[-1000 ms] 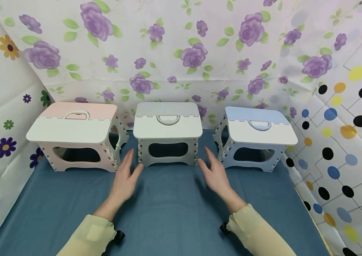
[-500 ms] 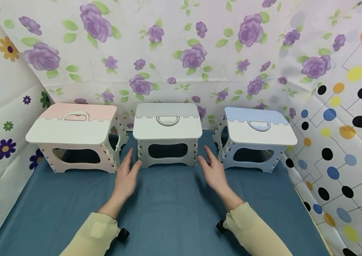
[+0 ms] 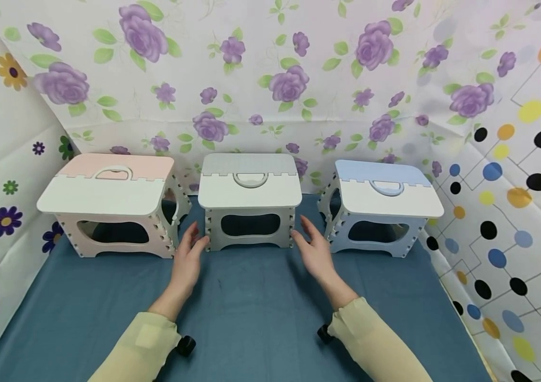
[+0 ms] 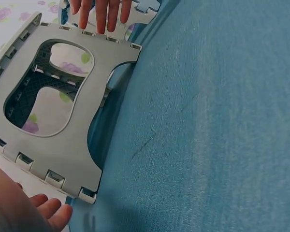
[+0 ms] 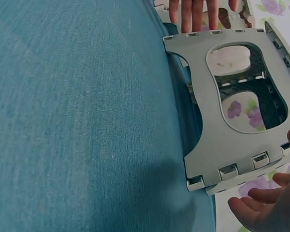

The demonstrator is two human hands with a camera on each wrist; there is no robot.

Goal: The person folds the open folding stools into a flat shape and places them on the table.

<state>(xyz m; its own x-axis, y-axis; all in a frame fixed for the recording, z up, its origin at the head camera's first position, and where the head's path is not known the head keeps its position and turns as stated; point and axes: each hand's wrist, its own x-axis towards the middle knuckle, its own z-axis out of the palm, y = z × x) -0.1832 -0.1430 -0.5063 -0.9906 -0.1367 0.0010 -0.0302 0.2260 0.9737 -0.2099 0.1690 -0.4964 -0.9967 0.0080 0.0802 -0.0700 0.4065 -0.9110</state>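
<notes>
A folding step stool (image 3: 251, 192) with a white and grey top and grey legs stands upright in the middle of the row. Beside its left legs is my left hand (image 3: 186, 269), fingers extended and slightly bent, thumb by the front corner. My right hand (image 3: 318, 259) flanks the other side in the same manner. In the left wrist view the stool's grey front panel (image 4: 63, 147) lies between my left hand (image 4: 14, 205) and the right fingers (image 4: 100, 14). The right wrist view mirrors this, with my right hand (image 5: 273, 208) nearby. Whether either hand touches the stool, I cannot tell.
To the left stands a pink and white folding stool (image 3: 103, 196), to the right a blue and white one (image 3: 389, 199). All rest on a blue cloth (image 3: 251, 318). Behind hangs a floral curtain (image 3: 251, 63); a dotted cloth (image 3: 471, 212) borders the right.
Both hands have edged forward along the grey stool's sides, and their fingers bend a little more. The forearms have drawn slightly closer together. The stools have not moved.
</notes>
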